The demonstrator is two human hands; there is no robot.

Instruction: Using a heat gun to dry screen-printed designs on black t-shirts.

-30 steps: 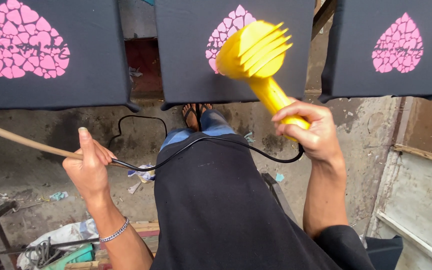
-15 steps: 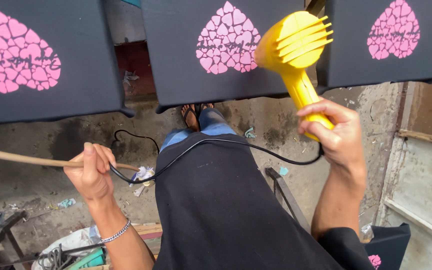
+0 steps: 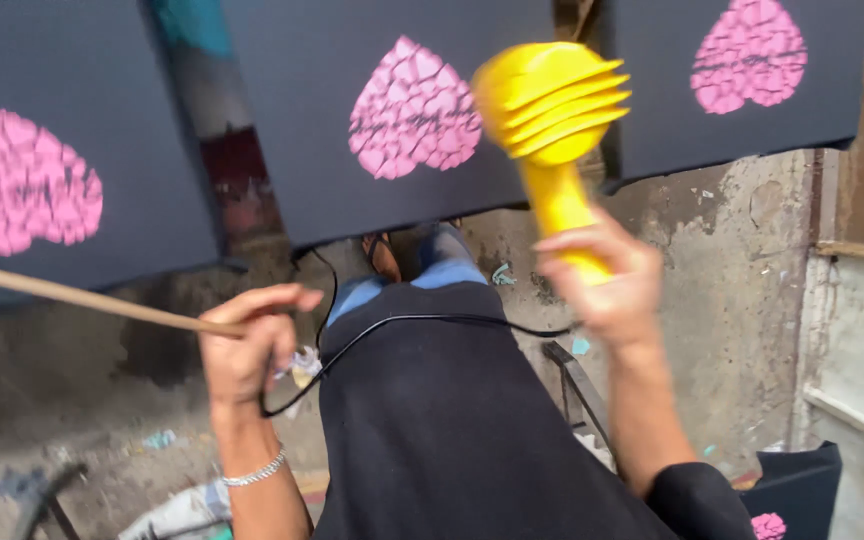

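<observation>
Heat gun trained on a printed black panel

At centre right the right hand (image 3: 600, 285) is wrapped around the handle of a yellow plastic heat gun (image 3: 550, 120), its nozzle before the middle black fabric panel's pink cracked heart print (image 3: 414, 110). At lower left the left hand (image 3: 244, 345) pinches a thin wooden stick (image 3: 72, 297) and the black cord (image 3: 422, 322). Judging by the row, neighbouring prints at upper left (image 3: 17, 180) and upper right (image 3: 749, 52) await their turn.
</observation>
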